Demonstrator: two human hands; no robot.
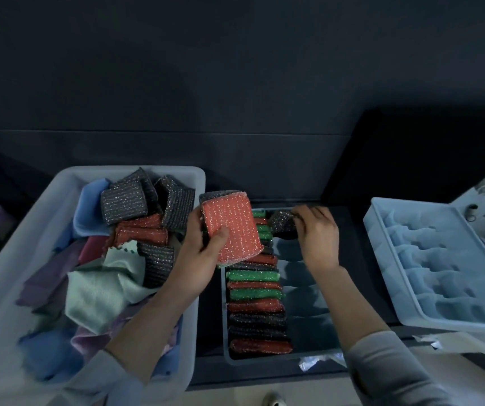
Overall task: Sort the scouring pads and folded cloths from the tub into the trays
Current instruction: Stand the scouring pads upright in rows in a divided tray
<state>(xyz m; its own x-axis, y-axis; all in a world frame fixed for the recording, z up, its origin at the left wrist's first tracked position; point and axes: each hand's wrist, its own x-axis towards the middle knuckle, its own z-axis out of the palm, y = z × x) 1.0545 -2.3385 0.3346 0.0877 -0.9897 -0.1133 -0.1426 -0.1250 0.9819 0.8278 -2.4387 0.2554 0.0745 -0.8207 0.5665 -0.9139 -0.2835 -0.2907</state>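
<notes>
The left hand (203, 253) grips a red pad (231, 230) above the gap between tub (6, 259) and middle tray (317, 354). The right hand (319, 232) pinches a black pad (282, 221) at the tray's far end.

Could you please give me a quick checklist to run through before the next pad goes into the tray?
1. Left hand grips the red pad: ok.
2. Right hand has seated the dark pad at the far end of the middle tray: cannot tell.
3. Left column has a free slot: cannot tell, pads fill it.
4. Right column of the middle tray is free: ok.
5. Spare tray holds nothing: ok.
6. Tub emptied: not ok.
</notes>
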